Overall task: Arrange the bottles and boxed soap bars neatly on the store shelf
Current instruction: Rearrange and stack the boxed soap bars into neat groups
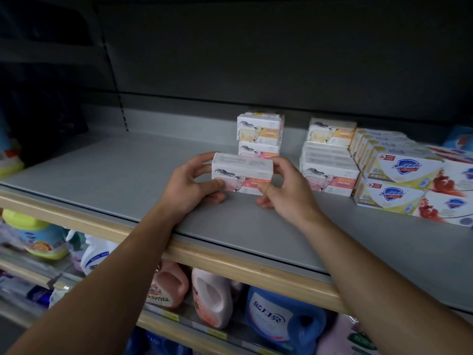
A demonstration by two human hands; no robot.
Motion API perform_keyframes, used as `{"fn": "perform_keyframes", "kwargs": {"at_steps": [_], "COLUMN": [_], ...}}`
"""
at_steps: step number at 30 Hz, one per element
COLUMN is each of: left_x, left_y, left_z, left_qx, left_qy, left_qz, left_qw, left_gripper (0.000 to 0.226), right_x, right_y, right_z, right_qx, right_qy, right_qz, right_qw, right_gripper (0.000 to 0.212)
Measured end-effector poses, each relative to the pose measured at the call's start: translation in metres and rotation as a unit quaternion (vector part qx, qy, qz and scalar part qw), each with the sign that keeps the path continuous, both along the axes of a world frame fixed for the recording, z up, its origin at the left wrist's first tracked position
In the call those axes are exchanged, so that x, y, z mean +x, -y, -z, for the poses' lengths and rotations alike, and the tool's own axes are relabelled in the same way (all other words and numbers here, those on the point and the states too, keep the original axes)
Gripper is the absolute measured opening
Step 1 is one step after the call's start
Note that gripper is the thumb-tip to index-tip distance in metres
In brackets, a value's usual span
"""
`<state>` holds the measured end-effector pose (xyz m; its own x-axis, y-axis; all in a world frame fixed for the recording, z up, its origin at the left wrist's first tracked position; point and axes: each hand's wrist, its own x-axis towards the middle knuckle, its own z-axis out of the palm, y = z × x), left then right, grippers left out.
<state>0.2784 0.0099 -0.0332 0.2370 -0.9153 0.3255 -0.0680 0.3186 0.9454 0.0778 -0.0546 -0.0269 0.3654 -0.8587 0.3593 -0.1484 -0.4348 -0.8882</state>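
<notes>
Grey shelf (107, 180): pink soap box (242, 178) gripped between both hands

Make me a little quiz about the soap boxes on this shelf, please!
1. True or false: both hands hold the pink soap box.
2. What animal is drawn on that box? A) sheep B) fish C) bird
3. Fill in: the Safeguard boxes lie on the ___ end of the grey shelf.

Key: 1 true, the left hand and right hand each grip one end. 2 A. 3 right.
</notes>
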Motion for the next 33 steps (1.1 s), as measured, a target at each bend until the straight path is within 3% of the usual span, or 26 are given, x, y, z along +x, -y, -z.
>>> {"fn": "perform_keyframes", "kwargs": {"at_steps": [3,7,11,18,23,28,33], "left_x": [0.0,0.002,0.007,0.008,0.003,0.0,-0.004], "left_y": [-0.001,0.001,0.004,0.005,0.001,0.002,0.002], "left_z": [0.002,0.003,0.008,0.007,0.003,0.002,0.0], "left_qx": [0.015,-0.005,-0.032,-0.026,-0.004,-0.001,0.014], "left_qy": [-0.054,-0.004,0.02,0.023,0.038,0.074,0.146], "left_qz": [0.012,-0.025,-0.019,-0.024,-0.057,-0.092,-0.103], "left_qw": [0.998,1.0,0.999,0.999,0.998,0.993,0.984], "left_gripper": [0.024,0.008,0.023,0.026,0.049,0.034,0.039], "right_x": [-0.001,0.0,0.004,0.002,-0.002,-0.002,-0.002], "right_y": [0.001,-0.001,-0.003,-0.002,-0.001,-0.003,0.0], "right_z": [0.0,0.002,0.002,0.001,0.001,0.0,0.001], "right_qx": [-0.033,-0.041,-0.096,-0.129,-0.127,-0.116,-0.069], "right_qy": [-0.008,-0.048,-0.059,-0.096,-0.084,-0.087,-0.106], "right_qz": [-0.008,-0.042,-0.05,-0.048,0.021,0.048,0.048], "right_qw": [0.999,0.997,0.992,0.986,0.988,0.988,0.991], "right_gripper": [0.036,0.032,0.037,0.055,0.036,0.027,0.022]}}
